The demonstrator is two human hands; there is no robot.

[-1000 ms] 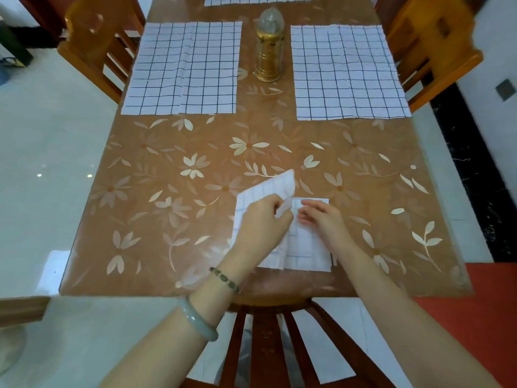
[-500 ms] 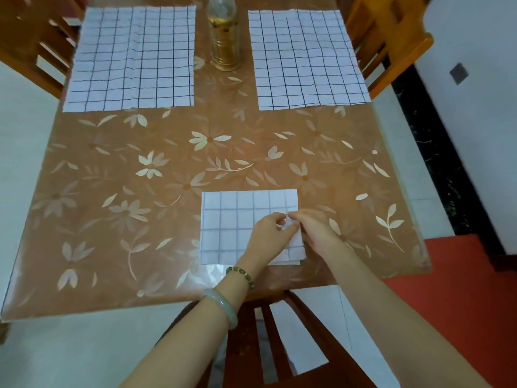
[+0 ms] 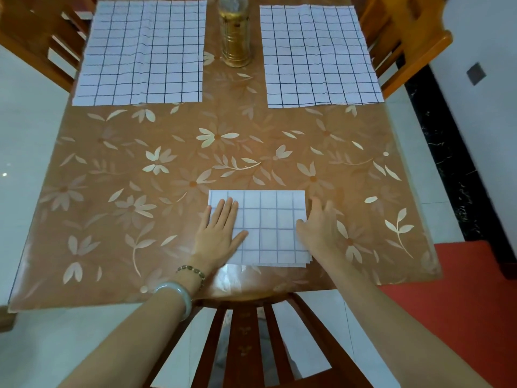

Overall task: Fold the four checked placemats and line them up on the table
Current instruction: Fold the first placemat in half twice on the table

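Observation:
A folded white checked placemat [image 3: 268,225] lies flat near the table's front edge, its layered edges showing at the lower right. My left hand [image 3: 221,231] rests flat on its left part, fingers spread. My right hand [image 3: 319,225] lies at its right edge, fingers apart, touching the cloth's side. Two unfolded checked placemats lie further back: one at the far left [image 3: 142,51], one at the far right [image 3: 319,54]. Neither hand grips anything.
A gold and glass lantern-like bottle [image 3: 235,32] stands between the two far placemats. The table [image 3: 112,191] has a brown floral cover. Wooden chairs stand at the near edge [image 3: 246,331], far left [image 3: 42,32] and far right [image 3: 405,37].
Both hands let go of the pinched fold and spread apart, the left now pressing flat on the folded placemat, the right at its right edge. The camera view shifted slightly.

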